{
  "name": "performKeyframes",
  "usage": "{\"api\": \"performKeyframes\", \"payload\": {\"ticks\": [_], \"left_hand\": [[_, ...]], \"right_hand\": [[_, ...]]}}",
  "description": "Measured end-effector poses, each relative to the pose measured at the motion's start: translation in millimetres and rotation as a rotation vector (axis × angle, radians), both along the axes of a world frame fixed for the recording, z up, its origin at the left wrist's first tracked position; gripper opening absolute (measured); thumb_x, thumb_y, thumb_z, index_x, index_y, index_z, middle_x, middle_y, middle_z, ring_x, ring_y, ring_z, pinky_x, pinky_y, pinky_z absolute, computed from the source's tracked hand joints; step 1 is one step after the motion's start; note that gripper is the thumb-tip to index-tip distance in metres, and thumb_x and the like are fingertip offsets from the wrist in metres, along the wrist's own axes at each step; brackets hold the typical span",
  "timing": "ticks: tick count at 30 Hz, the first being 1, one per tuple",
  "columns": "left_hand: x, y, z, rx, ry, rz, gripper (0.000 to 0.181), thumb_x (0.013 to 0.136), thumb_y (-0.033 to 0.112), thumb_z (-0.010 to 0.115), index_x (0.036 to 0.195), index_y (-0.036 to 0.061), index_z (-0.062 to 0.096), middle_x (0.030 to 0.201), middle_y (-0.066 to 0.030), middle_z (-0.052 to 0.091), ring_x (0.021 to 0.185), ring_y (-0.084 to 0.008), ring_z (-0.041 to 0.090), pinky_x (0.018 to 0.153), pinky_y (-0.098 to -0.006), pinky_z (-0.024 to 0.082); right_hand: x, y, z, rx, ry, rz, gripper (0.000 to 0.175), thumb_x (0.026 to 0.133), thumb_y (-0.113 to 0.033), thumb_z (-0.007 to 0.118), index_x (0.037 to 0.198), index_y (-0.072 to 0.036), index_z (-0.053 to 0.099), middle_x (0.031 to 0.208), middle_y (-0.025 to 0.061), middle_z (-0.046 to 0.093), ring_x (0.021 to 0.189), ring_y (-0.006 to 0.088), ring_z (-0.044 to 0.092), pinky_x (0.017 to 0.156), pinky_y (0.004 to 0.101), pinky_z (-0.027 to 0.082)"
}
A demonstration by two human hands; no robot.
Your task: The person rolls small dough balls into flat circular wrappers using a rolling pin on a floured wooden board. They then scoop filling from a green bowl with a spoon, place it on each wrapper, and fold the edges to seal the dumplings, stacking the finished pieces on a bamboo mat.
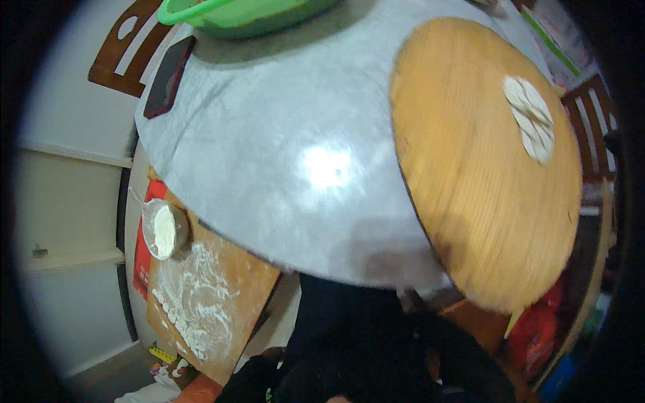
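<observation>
My left hand (273, 354) shows only as a small dim part at the end of a dark sleeve, low beside my body; its fingers cannot be made out. My right hand is not in view. Before me, a round wooden board (468, 151) lies on the right of the covered table, with several folded dumplings (531, 121) close together near its far right edge. A lower rectangular wooden board (252, 277) at the left is dusted with flour (211, 282). Small dough pieces (176, 320) lie along its left side, next to a thin stick-like thing. A bowl of flour (165, 229) stands at its far corner.
The round table has a pale, shiny cover (282, 116). On it are a green plastic basin (252, 17) at the far edge and a dark phone (170, 78) at the left. Wooden chairs (121, 55) stand beyond the table at left and right. A red bag (536, 322) lies low at the right.
</observation>
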State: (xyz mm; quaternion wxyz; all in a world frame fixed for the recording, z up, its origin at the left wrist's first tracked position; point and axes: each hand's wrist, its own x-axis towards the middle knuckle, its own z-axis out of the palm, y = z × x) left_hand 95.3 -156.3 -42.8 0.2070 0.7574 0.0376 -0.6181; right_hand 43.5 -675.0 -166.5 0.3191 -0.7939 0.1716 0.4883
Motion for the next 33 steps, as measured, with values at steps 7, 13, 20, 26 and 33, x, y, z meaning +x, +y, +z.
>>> {"api": "performKeyframes", "payload": {"ticks": [7, 13, 20, 26, 33], "left_hand": [[46.6, -38.6, -7.2, 0.012, 0.039, 0.033, 0.037, 0.103, 0.029, 0.049, 0.112, -0.0025, 0.068, 0.104, -0.0196, 0.069, 0.098, -0.0316, 0.065, 0.086, -0.0425, 0.050], [89.4, -40.8, -20.8, -0.020, 0.027, -0.061, 0.038, 0.103, 0.028, 0.048, 0.114, -0.0028, 0.067, 0.105, -0.0227, 0.068, 0.100, -0.0355, 0.064, 0.087, -0.0450, 0.049], [96.1, -26.5, -49.2, -0.113, -0.163, -0.306, 0.039, 0.103, 0.028, 0.047, 0.115, -0.0032, 0.066, 0.107, -0.0262, 0.067, 0.102, -0.0400, 0.063, 0.088, -0.0480, 0.049], [89.4, -44.4, 22.7, -0.220, -0.715, -0.298, 0.036, 0.101, 0.027, 0.049, 0.113, -0.0029, 0.067, 0.105, -0.0273, 0.068, 0.101, -0.0429, 0.064, 0.087, -0.0499, 0.049], [151.0, -121.6, 180.4, -0.519, -1.111, 0.223, 0.032, 0.102, 0.025, 0.053, 0.108, -0.0009, 0.071, 0.088, -0.0144, 0.072, 0.081, -0.0247, 0.070, 0.075, -0.0359, 0.052]], "right_hand": [[37.2, -17.4, -18.1, -0.006, 0.025, -0.061, 0.023, 0.098, -0.021, 0.052, 0.104, -0.003, 0.065, 0.100, 0.0134, 0.067, 0.090, 0.0312, 0.063, 0.084, 0.0428, 0.048], [40.3, -24.1, 7.0, -0.033, -0.066, -0.133, 0.024, 0.099, -0.021, 0.052, 0.108, -0.003, 0.065, 0.105, 0.0130, 0.066, 0.094, 0.0308, 0.062, 0.088, 0.0424, 0.048], [27.8, -33.6, 43.9, -0.228, -0.751, -0.115, 0.025, 0.100, -0.020, 0.052, 0.112, -0.003, 0.064, 0.111, 0.0127, 0.065, 0.098, 0.0303, 0.061, 0.093, 0.0420, 0.047], [73.8, -39.9, 141.9, 0.422, -0.616, -1.228, 0.039, 0.102, -0.031, 0.054, 0.129, -0.002, 0.056, 0.118, 0.0125, 0.067, 0.098, 0.0197, 0.065, 0.081, 0.0307, 0.053], [36.6, -34.0, 271.7, 0.720, -1.019, -1.264, 0.030, 0.103, -0.028, 0.054, 0.117, -0.002, 0.057, 0.115, 0.0151, 0.064, 0.098, 0.0209, 0.064, 0.081, 0.0314, 0.052]]}}
